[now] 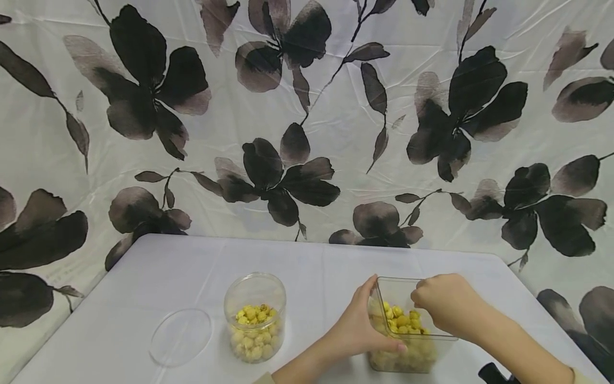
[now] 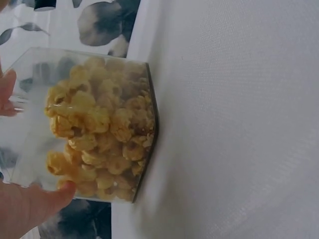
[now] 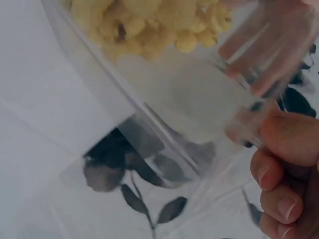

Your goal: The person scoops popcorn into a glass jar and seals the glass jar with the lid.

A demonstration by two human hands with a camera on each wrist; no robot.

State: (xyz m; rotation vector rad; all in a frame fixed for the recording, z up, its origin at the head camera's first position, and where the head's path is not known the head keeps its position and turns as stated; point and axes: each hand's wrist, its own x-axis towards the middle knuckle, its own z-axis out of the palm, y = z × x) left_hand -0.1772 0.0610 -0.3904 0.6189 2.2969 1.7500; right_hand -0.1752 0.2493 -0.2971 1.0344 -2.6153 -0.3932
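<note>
A clear square container [image 1: 408, 358] of yellow popcorn [image 2: 99, 129] stands on the table at the right, and my left hand [image 1: 357, 328] grips its left side, thumb in front. Over its opening, my right hand [image 1: 448, 304] has curled fingers. In the right wrist view, the thumb and fingers [image 3: 289, 142] pinch a see-through handle; a pale rounded end [image 3: 187, 94] shows through the wall, like a clear spoon. Left of the container stands a round clear jar [image 1: 255, 320] partly filled with popcorn, its top uncovered.
A round clear lid [image 1: 180, 337] lies flat on the white table [image 1: 192, 272], left of the jar. A dark object [image 1: 496, 373] sits at the near right edge, partly under the right forearm. Behind the table hangs a floral cloth [image 1: 307, 106].
</note>
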